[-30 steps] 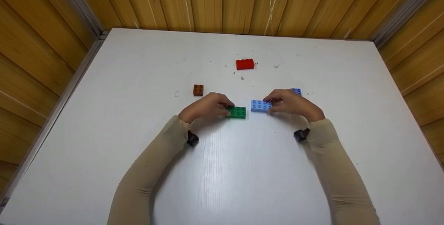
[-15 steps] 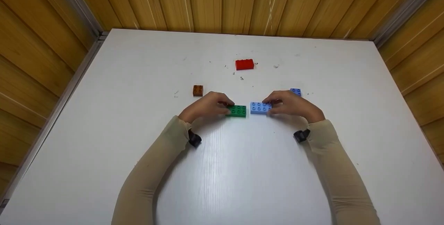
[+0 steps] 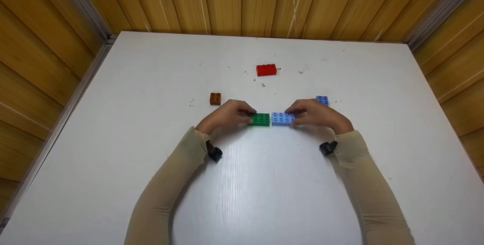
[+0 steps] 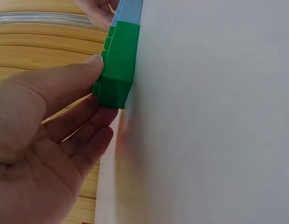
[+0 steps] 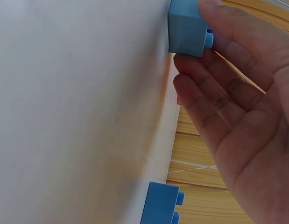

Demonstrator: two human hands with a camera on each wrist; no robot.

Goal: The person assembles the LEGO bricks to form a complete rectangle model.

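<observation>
- Green toy brick (image 3: 261, 118), centre
- Light-blue toy brick (image 3: 280, 118), centre
- Blue toy brick (image 3: 322, 100), right of centre
- Red toy brick (image 3: 266, 70), upper centre
- Brown toy brick (image 3: 215, 98), left of centre
- White counter (image 3: 121, 124)
- Yellow-brown wood-grain panelling (image 3: 227, 3), top
- Beige sleeves (image 3: 164, 184)

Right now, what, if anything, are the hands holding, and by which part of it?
The left hand pinches the green brick by its left end; the right hand pinches the light blue brick by its right end.

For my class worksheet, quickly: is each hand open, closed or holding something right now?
Left hand: holding the green brick.
Right hand: holding the light blue brick.
</observation>
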